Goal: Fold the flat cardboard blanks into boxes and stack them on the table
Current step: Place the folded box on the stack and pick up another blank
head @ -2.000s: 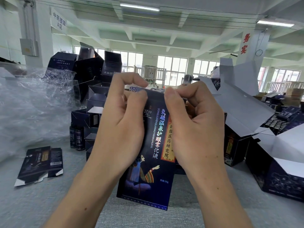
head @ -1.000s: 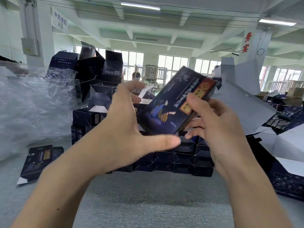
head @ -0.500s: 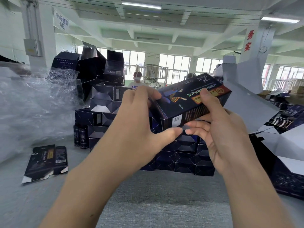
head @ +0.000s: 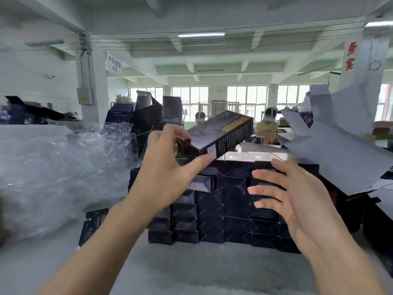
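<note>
Surroundings: crumpled plastic wrap (head: 53,167) at left; a flat blank (head: 93,222) on the table (head: 212,273), partly hidden by the left forearm; white cardboard sheets (head: 340,158) at right.
Stack (head: 223,209): dark folded boxes in rows, behind both hands.
Left hand (head: 163,167): pinches the box (head: 225,135) at its near end, thumb beneath.
Right hand (head: 297,192): fingers spread, holding nothing.
Box: held above the stack; long axis rises away rightward.

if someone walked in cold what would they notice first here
The dark folded box draws the eye first: it is tilted and held up mid-frame by the left hand, just above the stack of dark boxes on the table. The right hand hovers open in front of the stack's right side, holding nothing. A big heap of clear plastic wrap fills the left.
</note>
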